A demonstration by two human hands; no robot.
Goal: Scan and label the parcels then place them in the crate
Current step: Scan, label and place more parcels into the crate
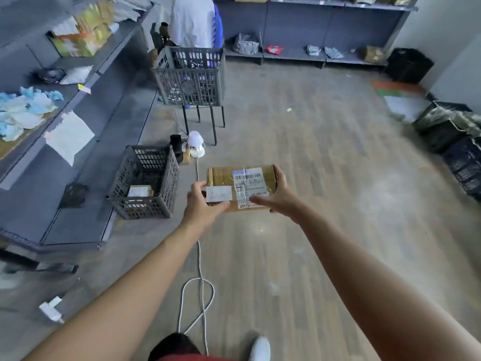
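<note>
The cardboard parcel (pixel 242 187) is held in the air in front of the person, above the wood-pattern floor (pixel 325 191). Its long axis runs left to right. The left hand (pixel 201 204) grips the near-left corner, with the thumb on a small white label (pixel 219 194) on the top face. The right hand (pixel 282 196) grips the right end, fingers curled round the edge. A printed shipping label (pixel 247 175) with a barcode lies beside the white label.

The grey crate (pixel 140 207) stands on the floor to the left of the parcel, against the grey shelving (pixel 86 162). The left hand is the nearer to it. One small box (pixel 139 191) lies inside.

A white cable (pixel 200 269) runs along the floor below the hands. A second crate (pixel 191 74) stands on a frame farther off, with another person (pixel 192 22) behind it. Placement likely requires a leftward and downward move.
</note>
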